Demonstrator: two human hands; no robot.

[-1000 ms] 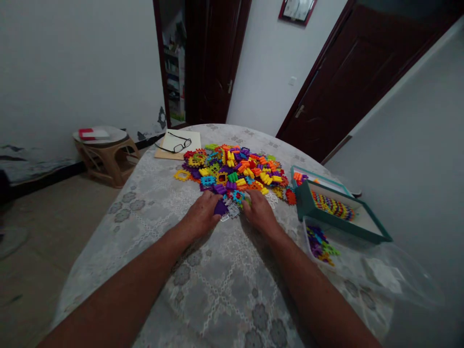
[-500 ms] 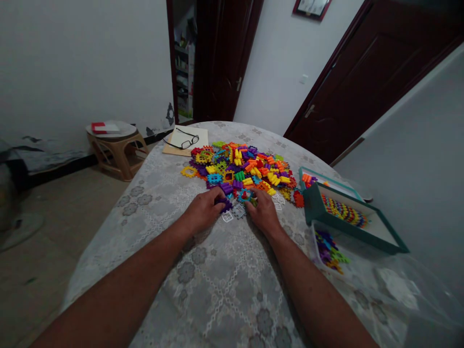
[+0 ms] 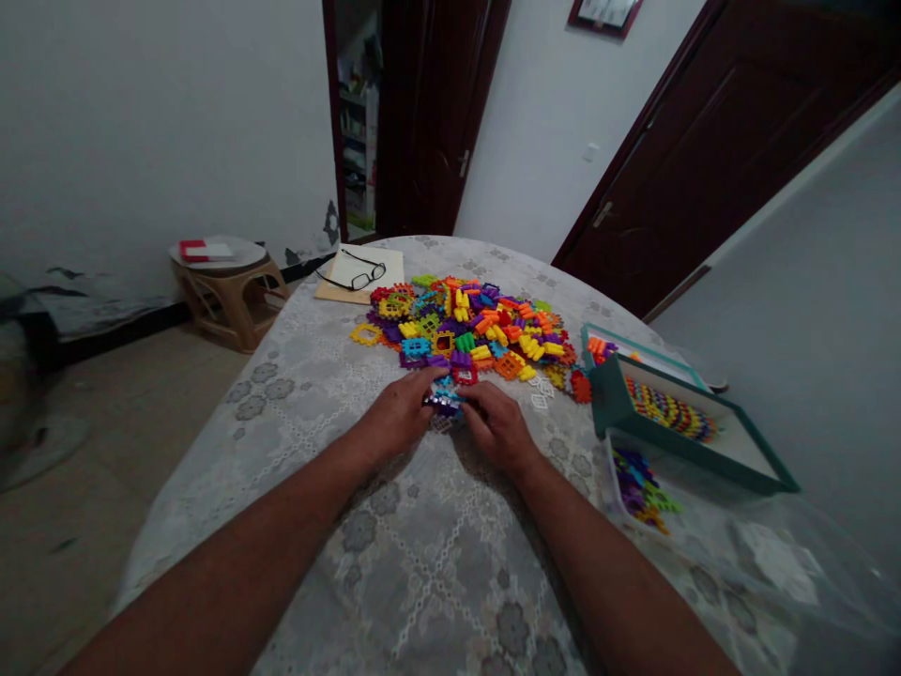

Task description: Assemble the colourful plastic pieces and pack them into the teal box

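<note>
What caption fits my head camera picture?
Left hand and right hand grip small purple and blue pieces beside a colourful heap on the tablecloth.

No lettering, brand or number could be read anywhere. The framed sheet (image 3: pixel 606 11) high on the wall (image 3: pixel 545 122) was cut off by the view's edge and too small, and the red-and-white packet (image 3: pixel 206 251) on the stool (image 3: pixel 248 252) was too blurred.
</note>
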